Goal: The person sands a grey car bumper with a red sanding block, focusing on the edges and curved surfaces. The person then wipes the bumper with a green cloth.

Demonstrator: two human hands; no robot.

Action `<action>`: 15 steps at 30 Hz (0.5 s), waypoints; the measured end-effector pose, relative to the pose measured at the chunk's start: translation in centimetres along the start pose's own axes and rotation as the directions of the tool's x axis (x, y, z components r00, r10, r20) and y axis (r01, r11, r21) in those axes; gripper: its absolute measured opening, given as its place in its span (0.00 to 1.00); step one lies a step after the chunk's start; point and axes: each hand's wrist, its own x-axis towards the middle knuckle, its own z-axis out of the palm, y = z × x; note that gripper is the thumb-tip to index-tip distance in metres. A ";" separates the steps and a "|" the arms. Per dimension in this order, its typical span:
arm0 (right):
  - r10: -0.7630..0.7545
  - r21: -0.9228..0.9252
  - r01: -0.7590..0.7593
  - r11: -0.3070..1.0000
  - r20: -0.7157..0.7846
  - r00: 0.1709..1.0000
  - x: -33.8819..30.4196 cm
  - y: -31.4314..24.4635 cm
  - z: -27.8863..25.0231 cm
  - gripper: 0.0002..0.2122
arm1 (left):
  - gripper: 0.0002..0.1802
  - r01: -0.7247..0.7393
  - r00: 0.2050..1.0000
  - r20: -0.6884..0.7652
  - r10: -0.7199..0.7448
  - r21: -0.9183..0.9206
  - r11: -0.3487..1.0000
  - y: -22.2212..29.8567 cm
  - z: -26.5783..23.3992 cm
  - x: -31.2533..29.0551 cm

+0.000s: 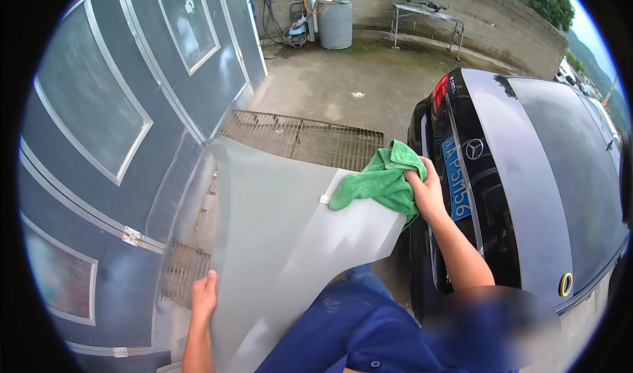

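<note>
A large pale grey car fender point(277, 221) is held up in front of my body, its curved wheel-arch edge toward me. My left hand point(204, 295) is closed on its left edge, thumb up and fingers partly hidden behind it. In my right hand point(428, 191) is a bunched green cloth point(377, 180), draped over the fender's upper right corner. Whether these fingers also grip the panel through the cloth, I cannot tell. A small white tab point(325, 199) shows on the fender beside the cloth.
A black car point(537, 135) stands close on my right, a yellow-rimmed ring point(566, 284) on it. Grey metal doors point(158, 89) line the left. Beyond the fender lies a floor grate point(297, 134). Farther back are a grey barrel point(335, 27), a blue machine point(298, 31) and a metal table point(432, 13).
</note>
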 end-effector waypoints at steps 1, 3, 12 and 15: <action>-0.014 0.064 0.014 0.998 0.000 1.000 1.1 0.4 0.1 0.19 | 0.36 -0.059 0.998 -0.032 0.060 0.032 0.998 0.7 0.3 0.9; -0.037 0.227 0.044 0.973 -0.035 0.999 3.4 0.9 0.5 0.16 | 0.35 -0.176 0.979 -0.085 0.185 0.103 0.979 2.2 1.0 2.5; -0.349 0.007 0.392 0.920 -0.444 0.825 17.5 1.8 -1.0 0.17 | 0.35 -0.326 0.914 -0.225 0.338 0.088 0.941 12.6 8.2 9.6; -0.448 0.103 0.567 0.817 -0.506 0.737 22.4 -0.5 -2.7 0.18 | 0.37 -0.364 0.895 -0.225 0.384 0.127 0.923 14.2 10.7 12.6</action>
